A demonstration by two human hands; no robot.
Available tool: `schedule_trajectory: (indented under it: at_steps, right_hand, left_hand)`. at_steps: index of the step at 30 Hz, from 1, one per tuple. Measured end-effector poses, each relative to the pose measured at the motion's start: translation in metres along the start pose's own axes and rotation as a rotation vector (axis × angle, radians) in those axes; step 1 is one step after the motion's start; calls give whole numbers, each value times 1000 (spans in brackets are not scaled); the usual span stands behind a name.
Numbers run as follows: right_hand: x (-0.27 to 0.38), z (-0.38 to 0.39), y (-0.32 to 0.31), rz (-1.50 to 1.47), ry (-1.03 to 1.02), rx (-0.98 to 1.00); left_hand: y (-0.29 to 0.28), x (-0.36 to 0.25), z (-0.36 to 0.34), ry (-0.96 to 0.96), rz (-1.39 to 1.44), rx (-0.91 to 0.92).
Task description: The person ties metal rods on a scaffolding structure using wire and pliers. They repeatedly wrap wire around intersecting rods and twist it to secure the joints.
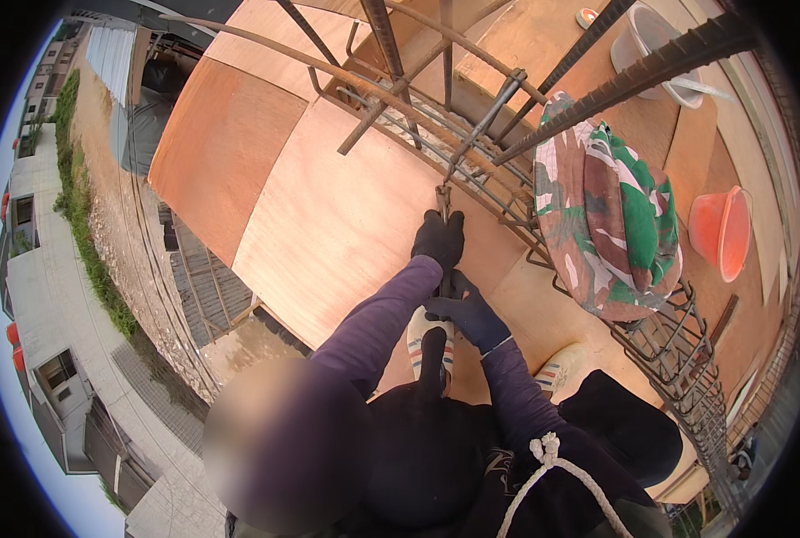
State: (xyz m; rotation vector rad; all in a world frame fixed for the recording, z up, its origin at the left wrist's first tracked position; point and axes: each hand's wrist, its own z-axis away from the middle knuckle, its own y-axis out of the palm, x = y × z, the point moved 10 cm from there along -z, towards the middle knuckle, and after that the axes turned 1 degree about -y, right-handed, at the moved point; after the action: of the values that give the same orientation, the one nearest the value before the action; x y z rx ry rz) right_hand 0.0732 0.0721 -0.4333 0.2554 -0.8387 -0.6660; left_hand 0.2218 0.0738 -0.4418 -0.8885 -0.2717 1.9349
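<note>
My left hand point(439, 238), in a black glove, is closed around the shaft of a rusty metal hand tool whose exact kind I cannot make out. The tool's narrow head point(443, 195) meets the lower end of a bent steel bar point(480, 125). Just below, my right hand point(468, 312), in a dark glove, is closed around the lower part of the same tool; its grip is partly hidden. Both hands are over pale plywood sheets point(337, 197). Beyond them stand upright ribbed rebars point(386, 45), crossed by horizontal bars along a slot in the boards.
A camouflage cloth hat point(608, 211) lies over the rebar at right. Past it are a red bucket point(721, 235) and a grey bucket point(658, 56). A rebar cage point(678, 359) runs toward lower right. The plywood ends at left, above a lower roof point(210, 282). My striped shoes point(419, 336) rest on the boards.
</note>
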Motion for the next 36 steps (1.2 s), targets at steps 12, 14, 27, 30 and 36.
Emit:
schedule_trajectory:
  at_steps: [12, 14, 27, 30, 36]
  right_hand:
    - [0, 6, 49, -1022, 226, 562]
    - [3, 5, 34, -791, 178, 419]
    - [10, 0, 3, -516, 206, 225]
    - [15, 9, 7, -826, 281, 360]
    - [11, -5, -34, -145, 87, -50]
  left_hand:
    - [11, 11, 15, -106, 888, 610]
    - [25, 10, 15, -123, 1041, 654]
    - [-3, 0, 13, 73, 433, 218]
    - [0, 5, 11, 36, 707, 392]
    - [15, 19, 6, 11, 808, 329]
